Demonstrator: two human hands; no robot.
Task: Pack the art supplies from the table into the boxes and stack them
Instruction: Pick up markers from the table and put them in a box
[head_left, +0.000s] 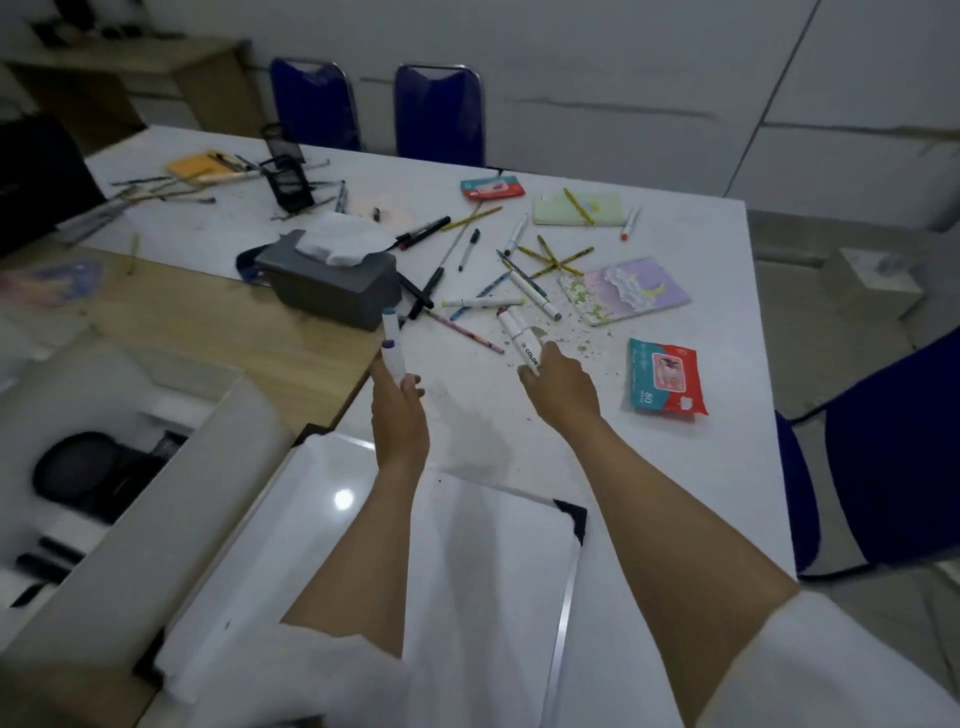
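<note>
The left hand (397, 410) grips two white markers (392, 347), fingers curled round their lower ends, tips pointing away. It hangs over the seam where the white table (701, 467) meets the wooden one (208, 322), with the grey tissue box (332, 286) just beyond. The right hand (561, 384) pinches another pair of markers (519, 338) lying on the white table. Past it lies the scatter of pencils (558, 257) and pens (470, 249); to its right, a wipes pack (665, 376) near the table's edge. Behind both hands a whiteboard (363, 545) covers the near edge. Left of the left hand stands an open box (156, 519).
</note>
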